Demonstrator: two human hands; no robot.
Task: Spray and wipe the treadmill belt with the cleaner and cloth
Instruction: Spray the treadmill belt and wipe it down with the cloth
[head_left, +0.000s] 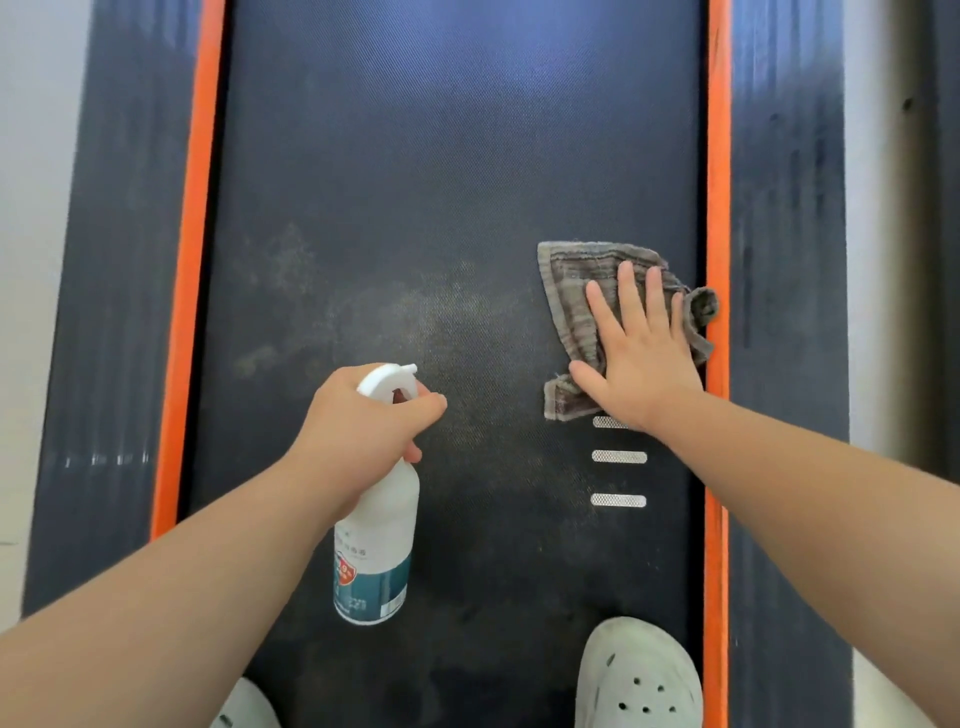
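On a smudged treadmill belt (415, 208), the left hand (358, 421) gripped the spray bottle (376, 551); the right hand (641, 358), fingers flat, pressed the cloth (571, 291).

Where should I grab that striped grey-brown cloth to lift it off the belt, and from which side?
Pinch the striped grey-brown cloth at its bunched corner by the orange side rail, coming from above. That corner looks raised; the rest lies flat on the black treadmill belt under the flat right hand.

A white, teal-labelled spray bottle (376, 545) tilts nozzle-forward over the dark, smudged treadmill belt (441, 182); a crumpled, striped grey-brown cloth (571, 291) lies near its right edge.
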